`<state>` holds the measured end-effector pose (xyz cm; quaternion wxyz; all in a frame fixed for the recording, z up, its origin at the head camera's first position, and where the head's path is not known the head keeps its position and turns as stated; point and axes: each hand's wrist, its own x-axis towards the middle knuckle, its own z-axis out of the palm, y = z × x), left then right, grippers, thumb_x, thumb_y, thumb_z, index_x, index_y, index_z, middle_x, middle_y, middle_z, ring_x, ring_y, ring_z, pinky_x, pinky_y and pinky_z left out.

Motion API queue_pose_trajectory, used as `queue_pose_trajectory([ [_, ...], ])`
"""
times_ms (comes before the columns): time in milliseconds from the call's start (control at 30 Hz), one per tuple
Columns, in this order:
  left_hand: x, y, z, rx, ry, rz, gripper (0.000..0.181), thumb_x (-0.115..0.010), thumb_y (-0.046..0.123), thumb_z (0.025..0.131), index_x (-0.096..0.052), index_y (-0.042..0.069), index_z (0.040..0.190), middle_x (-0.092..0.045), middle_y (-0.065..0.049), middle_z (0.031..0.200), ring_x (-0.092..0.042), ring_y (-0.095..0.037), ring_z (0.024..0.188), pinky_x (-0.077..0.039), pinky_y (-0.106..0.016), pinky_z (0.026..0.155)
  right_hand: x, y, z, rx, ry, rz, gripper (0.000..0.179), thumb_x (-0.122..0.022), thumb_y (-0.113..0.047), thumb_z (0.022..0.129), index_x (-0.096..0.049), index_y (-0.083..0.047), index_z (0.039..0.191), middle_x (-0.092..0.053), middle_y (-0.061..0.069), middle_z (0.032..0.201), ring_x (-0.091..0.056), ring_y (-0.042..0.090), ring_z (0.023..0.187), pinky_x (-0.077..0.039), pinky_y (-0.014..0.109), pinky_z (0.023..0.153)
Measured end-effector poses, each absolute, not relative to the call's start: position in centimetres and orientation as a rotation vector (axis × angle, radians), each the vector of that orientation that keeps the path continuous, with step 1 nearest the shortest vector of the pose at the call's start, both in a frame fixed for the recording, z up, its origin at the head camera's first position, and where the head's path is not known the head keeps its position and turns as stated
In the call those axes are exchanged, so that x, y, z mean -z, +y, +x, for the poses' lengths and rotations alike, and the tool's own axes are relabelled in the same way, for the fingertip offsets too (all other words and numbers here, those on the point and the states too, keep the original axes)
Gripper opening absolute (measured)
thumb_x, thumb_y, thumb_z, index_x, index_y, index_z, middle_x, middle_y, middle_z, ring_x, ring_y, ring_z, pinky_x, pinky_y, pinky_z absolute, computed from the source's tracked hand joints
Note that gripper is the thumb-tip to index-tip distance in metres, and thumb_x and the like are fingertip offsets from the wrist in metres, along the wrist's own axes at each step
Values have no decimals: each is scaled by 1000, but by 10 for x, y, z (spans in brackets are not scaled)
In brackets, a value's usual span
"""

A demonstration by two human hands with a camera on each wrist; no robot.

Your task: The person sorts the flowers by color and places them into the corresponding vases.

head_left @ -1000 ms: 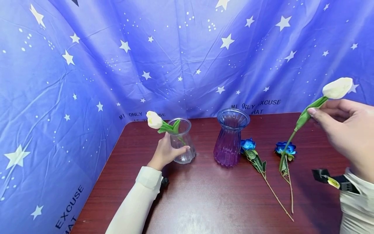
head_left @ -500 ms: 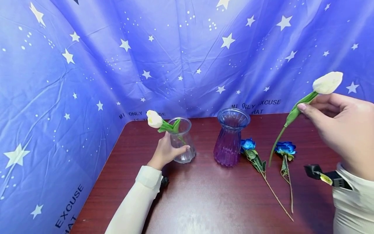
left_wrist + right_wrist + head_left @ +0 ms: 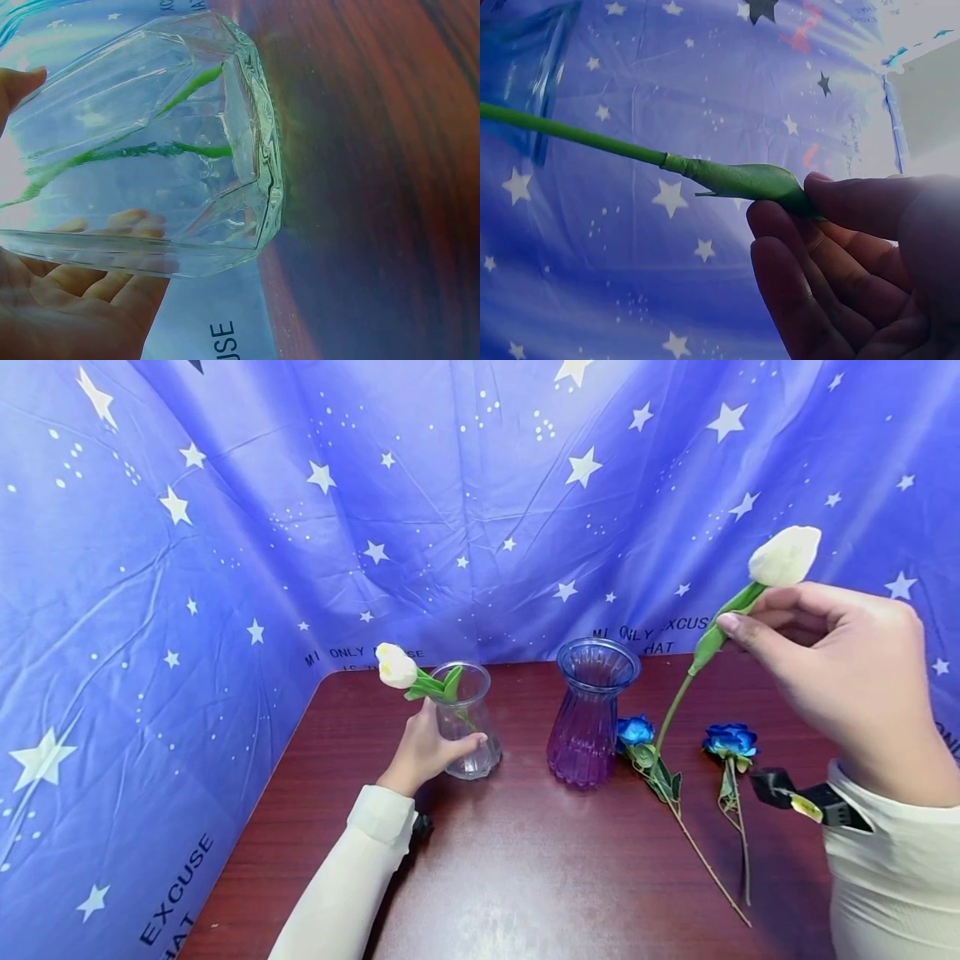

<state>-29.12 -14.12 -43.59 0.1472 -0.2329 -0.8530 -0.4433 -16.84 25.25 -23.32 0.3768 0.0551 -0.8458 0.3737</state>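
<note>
My left hand [image 3: 422,750] grips a clear glass vase [image 3: 480,758] standing at the back left of the table, thumb on one side and fingers round the other. A white tulip [image 3: 396,666] leans out over that vase's left rim, its green stem [image 3: 202,148] visible through the glass in the left wrist view. My right hand [image 3: 847,672] pinches another white tulip [image 3: 783,557] by its leaves [image 3: 742,180], between thumb and fingertips. This tulip is held up in the air, bloom up to the right, stem slanting down left over a blue rose [image 3: 636,732].
A blue-and-purple glass vase [image 3: 583,735] stands upright mid-table, right of the clear one. Another blue rose [image 3: 731,741] lies farther right, its stem pointing toward the front. A starry blue curtain [image 3: 465,510] hangs behind the dark red wooden table [image 3: 480,877].
My right hand has moved left with the tulip, its stem passing from over the right rose to over the left one. The left hand and the clear vase stay in place.
</note>
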Motion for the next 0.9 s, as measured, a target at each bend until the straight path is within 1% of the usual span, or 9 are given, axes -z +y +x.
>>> queue_pose_trajectory([
  [133, 435, -141, -291, 1290, -2440, -676, 85, -93, 22, 76, -43, 10, 144, -75, -14, 108, -75, -35, 98, -59, -46, 90, 229, 239, -170, -987, -2152, 192, 16, -87, -23, 84, -79, -10, 88, -70, -32, 72, -66, -15, 66, -43, 6, 56],
  [333, 435, -141, -290, 1265, -2459, -646, 85, -93, 24, 76, -44, 11, 144, -76, -11, 110, -75, -28, 101, -59, -44, 92, 222, 220, -171, -1019, -2140, 256, 15, -87, -23, 84, -81, -12, 91, -73, -26, 74, -69, -11, 68, -45, 8, 57],
  [667, 435, -141, -290, 1259, -2476, -632, 85, -93, 27, 76, -44, 11, 144, -75, -12, 112, -74, -26, 102, -59, -45, 92, 216, 200, -171, -1071, -2130, 292, 14, -87, -22, 85, -82, -12, 95, -74, -26, 77, -69, -8, 67, -46, 10, 59],
  [900, 435, -141, -290, 1254, -2494, -615, 86, -93, 27, 76, -43, 12, 144, -74, -13, 116, -73, -29, 106, -58, -46, 94, 212, 190, -176, -1166, -2081, 334, 17, -87, -17, 84, -80, -8, 97, -76, -20, 80, -73, -4, 71, -49, 11, 58],
])
